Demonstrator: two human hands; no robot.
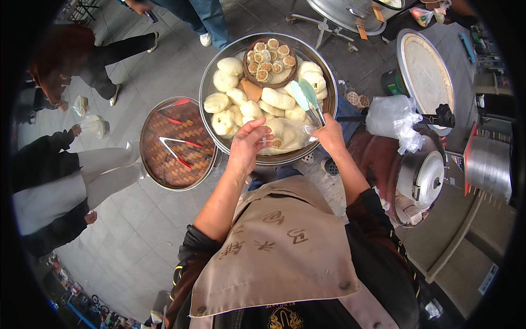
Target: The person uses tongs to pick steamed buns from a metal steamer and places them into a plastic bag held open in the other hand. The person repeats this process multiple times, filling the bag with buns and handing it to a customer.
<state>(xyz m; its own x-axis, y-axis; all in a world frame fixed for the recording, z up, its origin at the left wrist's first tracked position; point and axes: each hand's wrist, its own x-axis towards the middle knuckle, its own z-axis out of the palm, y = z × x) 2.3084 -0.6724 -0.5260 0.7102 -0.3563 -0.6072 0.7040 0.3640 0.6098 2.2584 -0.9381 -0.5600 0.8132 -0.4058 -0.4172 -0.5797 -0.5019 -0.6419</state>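
My left hand [248,144] has its fingers at one end of a clear plastic bag [287,137]. A browned piece of food shows through the film near my left fingertips, blurred by the plastic. My right hand [330,133] grips metal tongs [306,94] with pale green tips, which point away from me over the buns. The bag's other end is bunched at my right fingers. Both hands are above the near side of a large round steamer [204,123] of white steamed buns [250,109]. Inside it, a small round basket [246,68] holds several open-topped shumai [265,66].
Left of the steamer, a woven bamboo lid [181,140] carries two red-tipped tongs [176,152]. On the right hang plastic bags [390,117], near a lidded metal pot [427,181] and a large round tray [427,74]. People [102,172] stand or walk at left.
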